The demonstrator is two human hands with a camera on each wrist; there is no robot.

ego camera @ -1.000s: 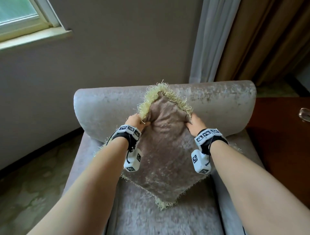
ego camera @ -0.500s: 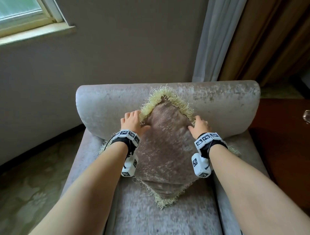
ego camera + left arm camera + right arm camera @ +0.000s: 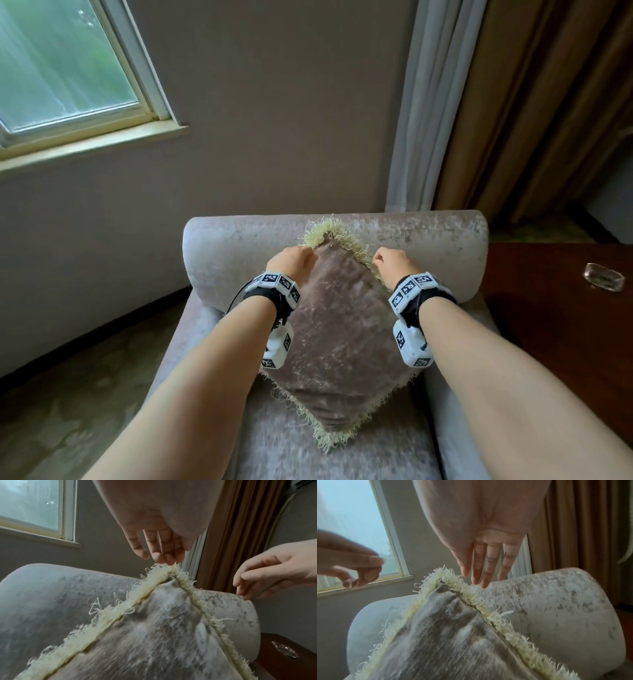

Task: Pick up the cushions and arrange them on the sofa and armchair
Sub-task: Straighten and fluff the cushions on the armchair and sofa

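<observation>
The fringed cushion [image 3: 342, 346] stands on one corner on the armchair [image 3: 219, 253] seat, leaning against the backrest. Left hand [image 3: 291, 262] and right hand [image 3: 392, 265] flank its top corner, fingers loose and gripping nothing, fingertips [image 3: 159, 559] just brushing the cream fringe. Beyond, a window [image 3: 65, 68] and brown curtain [image 3: 534, 102].

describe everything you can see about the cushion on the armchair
The cushion is square, covered in mottled grey-brown velvety fabric with a pale yellow looped fringe along its edges. It stands on one corner like a diamond on the armchair seat, leaning against the backrest, its top corner near the backrest's top. The left hand touches the fringe at the top corner with its fingertips; the right hand is at the upper right edge, fingers loose.
</observation>
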